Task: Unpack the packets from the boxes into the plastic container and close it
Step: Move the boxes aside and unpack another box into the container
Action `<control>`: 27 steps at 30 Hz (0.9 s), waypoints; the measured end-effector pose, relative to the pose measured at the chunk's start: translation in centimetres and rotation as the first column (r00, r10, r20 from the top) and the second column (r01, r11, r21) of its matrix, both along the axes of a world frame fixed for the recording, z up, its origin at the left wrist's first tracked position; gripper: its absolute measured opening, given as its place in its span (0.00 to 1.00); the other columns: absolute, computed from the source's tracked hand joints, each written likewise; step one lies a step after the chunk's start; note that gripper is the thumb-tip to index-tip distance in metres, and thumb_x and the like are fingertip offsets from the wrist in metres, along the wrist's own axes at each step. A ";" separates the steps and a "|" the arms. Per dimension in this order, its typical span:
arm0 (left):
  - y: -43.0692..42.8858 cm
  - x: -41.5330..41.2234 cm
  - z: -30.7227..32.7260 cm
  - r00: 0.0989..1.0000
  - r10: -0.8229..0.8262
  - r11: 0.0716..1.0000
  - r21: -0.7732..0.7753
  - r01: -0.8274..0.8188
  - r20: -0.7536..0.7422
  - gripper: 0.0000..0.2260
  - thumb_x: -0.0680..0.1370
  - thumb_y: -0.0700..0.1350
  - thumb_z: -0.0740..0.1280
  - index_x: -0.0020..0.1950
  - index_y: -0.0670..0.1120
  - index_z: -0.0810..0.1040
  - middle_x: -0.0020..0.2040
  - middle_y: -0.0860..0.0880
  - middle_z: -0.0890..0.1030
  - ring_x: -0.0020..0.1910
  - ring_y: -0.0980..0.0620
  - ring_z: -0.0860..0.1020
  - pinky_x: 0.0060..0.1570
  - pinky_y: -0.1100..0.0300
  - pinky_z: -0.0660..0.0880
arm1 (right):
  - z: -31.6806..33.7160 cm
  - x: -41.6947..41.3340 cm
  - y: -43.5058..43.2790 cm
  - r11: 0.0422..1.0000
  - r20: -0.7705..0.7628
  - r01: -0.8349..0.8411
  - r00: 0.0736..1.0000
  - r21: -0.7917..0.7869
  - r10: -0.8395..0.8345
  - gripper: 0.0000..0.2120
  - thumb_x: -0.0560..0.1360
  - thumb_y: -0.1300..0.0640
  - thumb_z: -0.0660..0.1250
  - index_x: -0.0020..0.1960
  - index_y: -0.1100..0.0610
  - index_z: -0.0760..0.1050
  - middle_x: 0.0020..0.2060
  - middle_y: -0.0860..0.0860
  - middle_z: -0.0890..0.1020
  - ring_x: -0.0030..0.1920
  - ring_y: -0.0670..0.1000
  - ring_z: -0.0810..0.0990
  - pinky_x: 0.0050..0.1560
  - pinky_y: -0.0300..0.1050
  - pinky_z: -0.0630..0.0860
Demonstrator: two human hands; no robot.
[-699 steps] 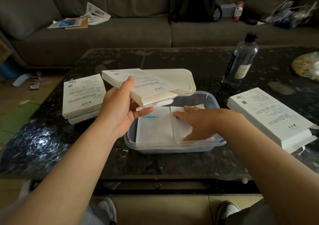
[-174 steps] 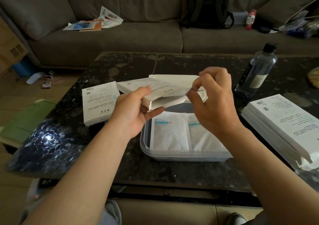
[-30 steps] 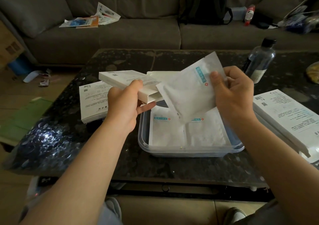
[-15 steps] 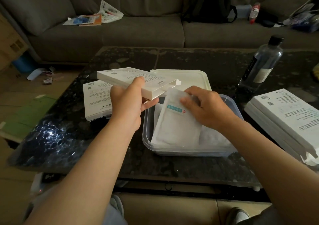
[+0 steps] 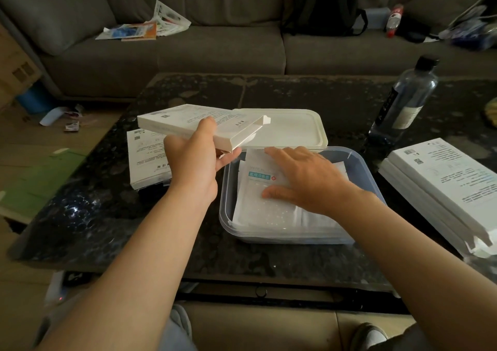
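- Packet is pressed flat beneath straight right fingers, inside the container.
- Box is gripped by curled left fingers.
- Judged light, limp (probably slick); best pinched at an edge.

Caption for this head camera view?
Right hand presses a packet into the plastic container while left hand holds an open box.

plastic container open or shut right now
The plastic container is open: its lid lies on the table behind it, and the right hand rests on a packet inside.
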State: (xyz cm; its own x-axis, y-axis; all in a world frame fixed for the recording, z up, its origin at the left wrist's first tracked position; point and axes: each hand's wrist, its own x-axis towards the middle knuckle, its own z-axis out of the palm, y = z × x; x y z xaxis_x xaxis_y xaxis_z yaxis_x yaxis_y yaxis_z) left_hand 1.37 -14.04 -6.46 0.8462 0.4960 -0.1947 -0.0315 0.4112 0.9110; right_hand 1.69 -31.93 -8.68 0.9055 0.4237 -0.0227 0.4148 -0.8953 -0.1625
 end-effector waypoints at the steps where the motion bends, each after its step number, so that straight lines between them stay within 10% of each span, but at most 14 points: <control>1: 0.0 0.0 0.0 1.000 -0.001 1.000 -0.001 0.001 0.001 0.14 0.82 0.43 0.71 0.65 0.51 0.71 0.60 0.46 0.82 0.51 0.47 0.86 0.40 0.54 0.86 | -0.1 0.1 0.1 0.999 0.024 -0.005 1.000 -0.037 0.006 0.39 0.74 0.32 0.63 0.77 0.45 0.53 0.75 0.47 0.67 0.72 0.54 0.68 0.70 0.57 0.67; 7: 0.0 -0.1 -0.1 1.000 -0.002 1.000 0.024 0.002 -0.014 0.16 0.81 0.44 0.72 0.66 0.52 0.71 0.60 0.47 0.82 0.51 0.47 0.86 0.41 0.53 0.86 | 0.2 -0.6 1.1 0.977 0.201 -0.020 0.978 -0.214 0.064 0.39 0.73 0.29 0.62 0.77 0.45 0.57 0.76 0.52 0.64 0.73 0.58 0.66 0.69 0.60 0.67; 17: -0.2 0.0 0.0 1.000 -0.013 1.000 0.026 0.014 -0.021 0.15 0.81 0.43 0.72 0.65 0.51 0.72 0.61 0.46 0.81 0.53 0.45 0.85 0.37 0.56 0.84 | -0.1 -1.6 0.4 0.995 -0.289 -0.041 0.957 -0.090 0.014 0.39 0.73 0.28 0.60 0.79 0.42 0.54 0.78 0.46 0.60 0.76 0.54 0.62 0.73 0.54 0.62; 27: -0.3 0.0 -0.2 1.000 -0.024 0.998 0.049 0.025 -0.018 0.15 0.81 0.43 0.72 0.65 0.50 0.72 0.59 0.47 0.82 0.52 0.47 0.85 0.37 0.56 0.84 | -1.0 -0.8 0.6 0.990 -0.229 -0.119 0.968 -0.080 0.098 0.40 0.73 0.26 0.57 0.79 0.40 0.51 0.81 0.46 0.52 0.80 0.55 0.49 0.78 0.59 0.45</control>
